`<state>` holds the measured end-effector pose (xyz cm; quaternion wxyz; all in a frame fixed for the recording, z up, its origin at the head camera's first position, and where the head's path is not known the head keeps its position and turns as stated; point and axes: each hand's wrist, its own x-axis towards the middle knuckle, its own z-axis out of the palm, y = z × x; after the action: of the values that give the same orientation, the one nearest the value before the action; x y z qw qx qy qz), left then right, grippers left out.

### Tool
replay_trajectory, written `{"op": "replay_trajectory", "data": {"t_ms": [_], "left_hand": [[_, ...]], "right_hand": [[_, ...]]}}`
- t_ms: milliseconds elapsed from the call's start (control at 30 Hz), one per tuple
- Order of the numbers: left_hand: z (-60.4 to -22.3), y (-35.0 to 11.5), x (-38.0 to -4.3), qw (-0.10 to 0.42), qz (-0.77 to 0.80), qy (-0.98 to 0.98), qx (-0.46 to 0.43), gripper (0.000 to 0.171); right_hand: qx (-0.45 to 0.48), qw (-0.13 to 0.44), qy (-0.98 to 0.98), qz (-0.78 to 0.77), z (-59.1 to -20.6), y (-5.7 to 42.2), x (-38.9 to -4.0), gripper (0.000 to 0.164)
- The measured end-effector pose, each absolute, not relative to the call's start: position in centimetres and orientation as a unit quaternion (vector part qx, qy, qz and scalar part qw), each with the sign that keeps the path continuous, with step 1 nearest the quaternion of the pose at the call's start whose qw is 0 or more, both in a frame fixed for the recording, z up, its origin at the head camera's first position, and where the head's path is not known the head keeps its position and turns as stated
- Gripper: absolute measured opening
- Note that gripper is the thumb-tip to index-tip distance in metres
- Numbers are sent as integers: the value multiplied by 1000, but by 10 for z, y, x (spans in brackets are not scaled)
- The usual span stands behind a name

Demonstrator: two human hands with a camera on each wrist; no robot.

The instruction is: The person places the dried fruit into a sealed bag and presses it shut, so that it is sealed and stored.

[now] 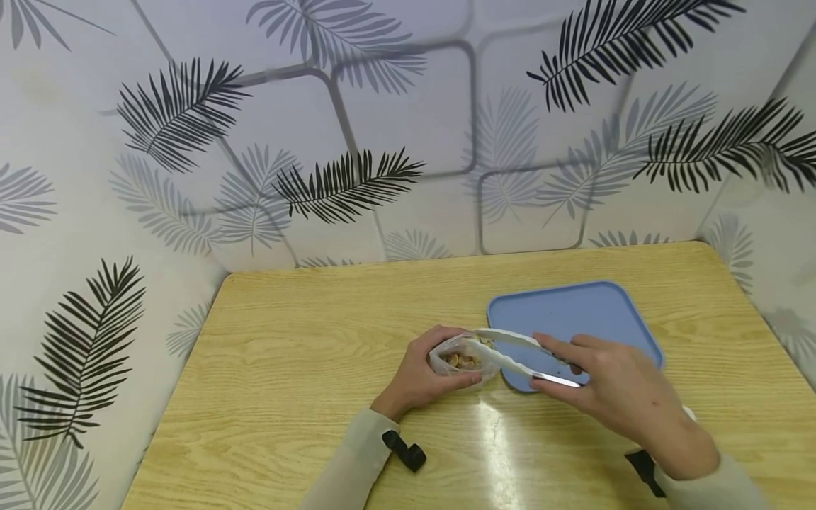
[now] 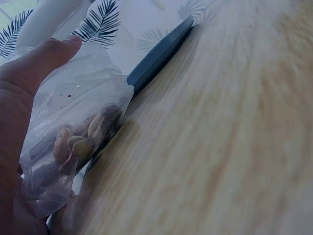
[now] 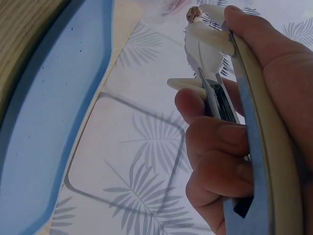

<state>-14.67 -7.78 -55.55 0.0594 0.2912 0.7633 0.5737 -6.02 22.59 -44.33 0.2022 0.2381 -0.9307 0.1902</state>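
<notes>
My left hand (image 1: 426, 368) grips a clear plastic bag (image 2: 83, 93) over the table, its mouth facing up. Brownish nut-like pieces (image 2: 80, 144) lie in the bottom of the bag; their exact kind is unclear. In my right hand (image 1: 627, 386) is a pair of metal tongs (image 1: 554, 379) with white tips, fingers and thumb on opposite arms. The tips reach leftward to the bag's mouth. A small brown piece (image 3: 194, 14) shows at the tong tips in the right wrist view. Beneath the tongs lies a blue tray (image 1: 574, 312), with small dark specks on it.
The wooden table (image 1: 306, 340) extends to both sides of the hands. Behind it stands a wall covering (image 1: 408, 120) with a feather-leaf pattern. A black strap (image 1: 404, 451) is on the left wrist, and another dark strap (image 1: 645, 473) is at the right.
</notes>
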Motion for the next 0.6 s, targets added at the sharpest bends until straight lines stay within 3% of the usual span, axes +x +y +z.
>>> {"op": "replay_trajectory", "data": {"t_ms": [367,600], "left_hand": [[-554,-77,-147,46,562,773,291,62],[-555,-77,-148,32,554,775,303,53]], "right_hand": [[263,216,-914,222,-452,208,-61,60],[243,183,-927,222,-453,201,-59,67]]}}
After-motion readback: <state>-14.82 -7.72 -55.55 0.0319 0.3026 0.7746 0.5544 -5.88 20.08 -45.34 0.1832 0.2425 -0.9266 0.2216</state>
